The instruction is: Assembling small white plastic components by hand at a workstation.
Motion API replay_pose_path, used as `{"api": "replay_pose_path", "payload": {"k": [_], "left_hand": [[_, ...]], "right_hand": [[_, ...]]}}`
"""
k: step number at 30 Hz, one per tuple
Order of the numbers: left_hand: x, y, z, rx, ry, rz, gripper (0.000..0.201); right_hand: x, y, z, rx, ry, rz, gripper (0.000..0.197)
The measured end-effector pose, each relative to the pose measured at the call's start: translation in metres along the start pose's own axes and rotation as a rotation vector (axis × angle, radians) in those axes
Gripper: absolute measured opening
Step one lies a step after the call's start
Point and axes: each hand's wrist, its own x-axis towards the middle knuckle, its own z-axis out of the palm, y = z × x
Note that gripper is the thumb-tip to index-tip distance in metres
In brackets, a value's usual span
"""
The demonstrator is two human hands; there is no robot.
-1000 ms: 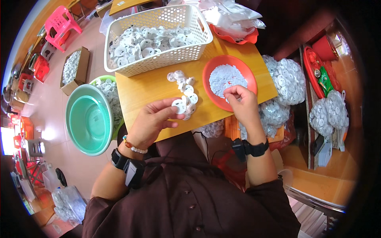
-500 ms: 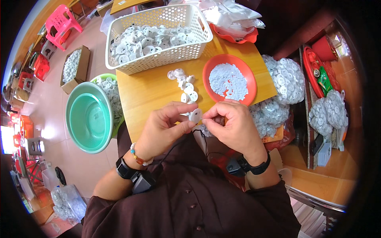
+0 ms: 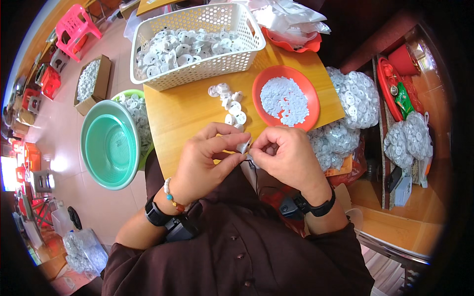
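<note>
Yellow wood makes up the top of the table (image 3: pixel 177 111), and pale pink tiles cover the floor (image 3: pixel 64 128) off to the left of the grip. Close to the front edge of the table, the left hand (image 3: pixel 207 153) pinches a small white piece (image 3: pixel 242 147) between its thumb and fingers. The piece is tipped on its side. Right next to it is the right hand (image 3: pixel 292 154). Its thumb and pointing finger are pressed together at the edge of the piece, and I cannot tell if they have a tiny bit between them.

Just past the grip, a little line of loose white pieces (image 3: pixel 235 107) lies on the wood. Farther away, behind that line, sits a big white basket (image 3: pixel 207 71) with lots of holes, and it holds a heap of white pieces like these. Past the right hand is a red bowl (image 3: pixel 312 96) with many flat, pale bits (image 3: pixel 281 96) in it. Well to the right of the grip, a clear bag (image 3: pixel 358 98) is stuffed with white pieces. Well to the left, a green basin (image 3: pixel 111 153) leans over a tub of more white pieces (image 3: pixel 134 111). Beyond it stands a brown box (image 3: pixel 102 79), and farther off a pink chair (image 3: pixel 74 29).
</note>
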Motion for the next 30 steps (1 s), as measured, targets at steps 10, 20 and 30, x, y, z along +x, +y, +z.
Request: {"api": "replay_pose_path", "payload": {"k": [10, 20, 30], "left_hand": [[-0.001, -0.003, 0.004, 0.415, -0.033, 0.256, 0.038], [0.0, -0.019, 0.001, -0.257, 0.057, -0.085, 0.037], [0.0, -0.011, 0.001, -0.233, 0.09, -0.067, 0.038]], "right_hand": [[0.004, 0.004, -0.002, -0.043, -0.145, 0.115, 0.015], [0.003, 0.011, 0.004, 0.193, 0.001, -0.035, 0.011], [-0.002, 0.012, 0.018, 0.088, 0.134, -0.231, 0.007]]}}
